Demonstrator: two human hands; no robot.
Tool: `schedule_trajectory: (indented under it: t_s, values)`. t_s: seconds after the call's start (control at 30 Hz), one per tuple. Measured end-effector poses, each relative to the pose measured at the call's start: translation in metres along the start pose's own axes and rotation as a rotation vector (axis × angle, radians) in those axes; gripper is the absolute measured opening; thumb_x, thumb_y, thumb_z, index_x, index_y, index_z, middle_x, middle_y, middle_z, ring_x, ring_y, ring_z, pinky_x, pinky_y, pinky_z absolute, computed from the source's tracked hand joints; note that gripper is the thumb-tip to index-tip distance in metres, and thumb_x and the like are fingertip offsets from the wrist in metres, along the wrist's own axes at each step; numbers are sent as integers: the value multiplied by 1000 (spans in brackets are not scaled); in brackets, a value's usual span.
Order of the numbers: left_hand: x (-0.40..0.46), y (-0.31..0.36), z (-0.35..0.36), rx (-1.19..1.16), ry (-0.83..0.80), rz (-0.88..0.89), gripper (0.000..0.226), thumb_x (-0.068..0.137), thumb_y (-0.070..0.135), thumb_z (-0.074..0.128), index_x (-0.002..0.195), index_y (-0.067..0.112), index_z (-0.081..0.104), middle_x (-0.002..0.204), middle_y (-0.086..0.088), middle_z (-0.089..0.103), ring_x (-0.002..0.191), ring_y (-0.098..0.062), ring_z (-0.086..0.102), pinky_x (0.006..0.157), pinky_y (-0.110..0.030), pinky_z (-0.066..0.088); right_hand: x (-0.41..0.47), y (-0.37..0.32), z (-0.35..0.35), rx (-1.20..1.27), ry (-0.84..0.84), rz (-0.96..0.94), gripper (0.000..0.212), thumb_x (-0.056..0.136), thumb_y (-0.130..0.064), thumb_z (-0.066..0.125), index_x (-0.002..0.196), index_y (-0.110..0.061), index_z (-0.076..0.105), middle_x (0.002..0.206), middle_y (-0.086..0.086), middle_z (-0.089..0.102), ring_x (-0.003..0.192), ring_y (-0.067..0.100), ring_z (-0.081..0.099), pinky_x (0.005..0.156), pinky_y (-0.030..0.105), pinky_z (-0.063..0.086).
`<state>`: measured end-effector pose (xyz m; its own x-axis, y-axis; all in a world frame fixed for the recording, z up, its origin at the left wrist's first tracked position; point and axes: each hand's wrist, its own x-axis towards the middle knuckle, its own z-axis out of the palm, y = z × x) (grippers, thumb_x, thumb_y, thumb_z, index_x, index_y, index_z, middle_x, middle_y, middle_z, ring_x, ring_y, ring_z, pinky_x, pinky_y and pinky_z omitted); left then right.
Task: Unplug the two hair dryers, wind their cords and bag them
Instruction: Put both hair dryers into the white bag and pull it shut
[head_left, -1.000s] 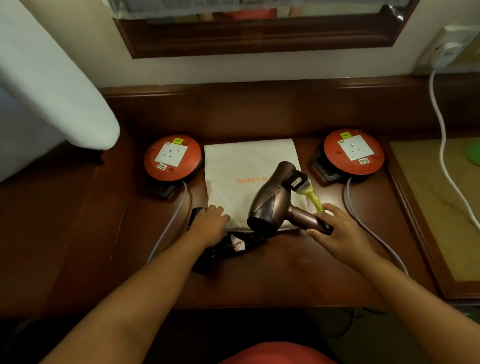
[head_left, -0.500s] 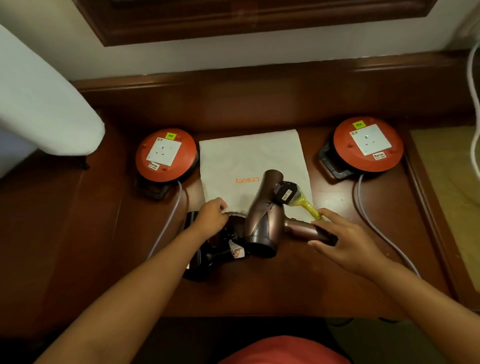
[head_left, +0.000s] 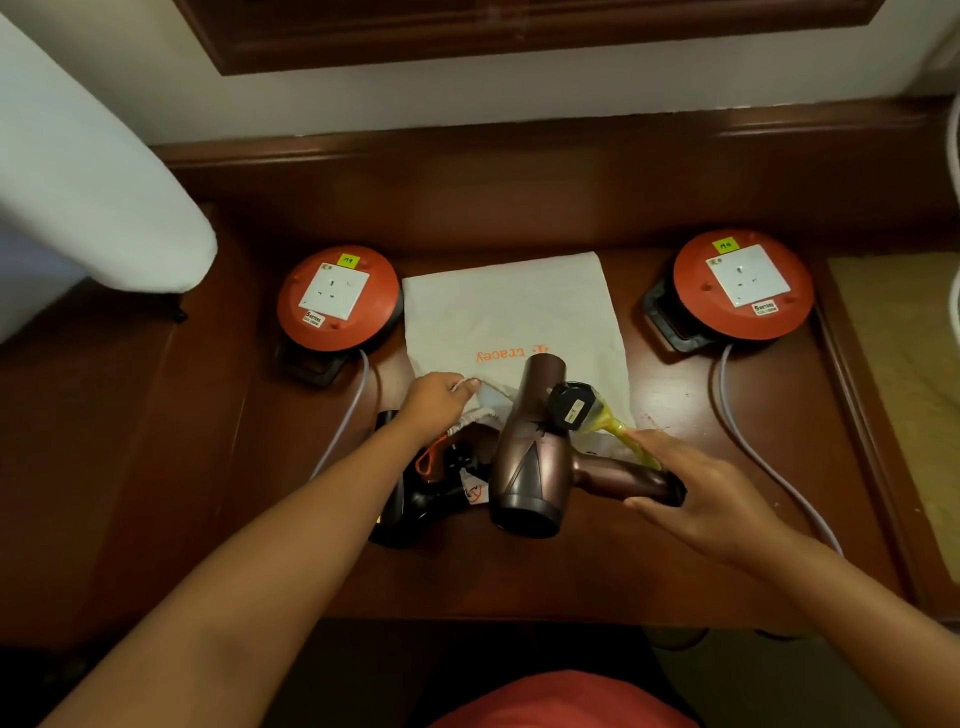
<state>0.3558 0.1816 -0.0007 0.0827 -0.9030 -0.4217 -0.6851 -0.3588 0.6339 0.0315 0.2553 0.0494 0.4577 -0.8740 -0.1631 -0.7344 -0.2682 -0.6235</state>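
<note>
A bronze hair dryer (head_left: 530, 462) hangs just above the wooden desk (head_left: 519, 571), its nozzle pointing away from me. My right hand (head_left: 691, 499) grips its handle, with the yellow-green wound cord and black plug (head_left: 571, 405) held against it. A white cloth bag (head_left: 514, 317) with orange lettering lies flat behind the dryer. My left hand (head_left: 436, 400) pinches the bag's near edge and lifts it. A black hair dryer (head_left: 410, 499) lies on the desk under my left wrist, partly hidden.
Two orange cord-reel sockets stand either side of the bag, the left reel (head_left: 337, 304) and the right reel (head_left: 740, 283), each with a grey cable trailing toward me. A white padded board (head_left: 88, 187) overhangs the far left. A raised ledge borders the desk's right.
My left hand moved from the black dryer to the bag's near edge and raised it. My right hand swung the bronze dryer so its nozzle points toward the bag.
</note>
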Motion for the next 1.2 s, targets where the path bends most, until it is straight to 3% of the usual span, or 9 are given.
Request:
schedule_trajectory:
  t_s: [0.17, 0.27, 0.4, 0.5, 0.7, 0.83, 0.97, 1.07, 1.2]
  values:
    - [1, 6, -3, 15, 103, 53, 43, 96, 31, 55, 59, 10, 52, 52, -3, 46, 58, -18, 45, 54, -30, 28, -11, -1, 4, -44, -24, -49, 87, 76, -46, 74, 142, -56, 18, 136, -14, 53, 116, 11, 57, 87, 28, 53]
    - [-2, 11, -5, 64, 127, 60, 41, 98, 35, 51, 69, 8, 62, 68, -11, 60, 70, -25, 54, 60, -30, 36, -15, -4, 9, -37, -29, -78, 88, 76, -49, 72, 143, -55, 16, 141, -15, 48, 124, 9, 52, 94, 31, 51]
    - [-7, 17, -7, 52, 199, -7, 53, 99, 43, 45, 55, 13, 45, 59, -3, 51, 68, -26, 52, 61, -30, 36, -19, -8, 14, -42, -39, -120, 81, 76, -58, 63, 143, -54, 18, 143, -23, 39, 126, -1, 43, 97, 31, 51]
    - [-12, 22, -10, 12, 258, -30, 60, 98, 45, 45, 48, 13, 37, 51, -3, 43, 59, -24, 47, 58, -31, 33, -22, -12, 18, -51, -45, -157, 77, 77, -62, 57, 145, -48, 23, 143, -22, 41, 128, 3, 46, 96, 31, 51]
    - [-22, 17, -14, -38, 175, 102, 47, 96, 39, 53, 66, 4, 60, 61, -3, 53, 62, -17, 49, 60, -29, 37, -10, -17, 27, -47, -56, -142, 76, 78, -55, 65, 146, -38, 32, 145, -12, 45, 130, 12, 47, 99, 36, 49]
    - [-24, 0, -16, -80, 41, 72, 30, 86, 36, 69, 103, 12, 69, 103, -7, 61, 92, -19, 59, 72, -30, 53, 5, -16, 33, 14, -87, -75, 78, 80, -45, 70, 146, -44, 27, 143, -12, 46, 126, 10, 47, 100, 31, 46]
    - [-28, -7, -19, -117, 78, 107, 29, 87, 33, 60, 87, 8, 72, 86, -15, 67, 79, -21, 60, 72, -32, 47, 13, -20, 37, 39, -98, -48, 80, 81, -39, 72, 144, -47, 24, 140, -12, 47, 119, 4, 48, 97, 24, 45]
    - [-33, 7, -19, -244, 137, 134, 20, 96, 24, 57, 92, 12, 73, 88, -13, 61, 86, -19, 56, 79, -33, 46, 20, -25, 39, 57, -120, -53, 77, 81, -34, 73, 140, -47, 27, 135, -18, 47, 113, -4, 44, 89, 9, 38]
    - [-39, 26, -20, -272, 183, 232, 18, 98, 24, 53, 85, 17, 63, 87, -12, 55, 87, -25, 55, 86, -36, 46, 36, -26, 45, 79, -76, 4, 73, 79, -34, 75, 142, -35, 37, 136, -6, 55, 111, 3, 52, 89, 15, 40]
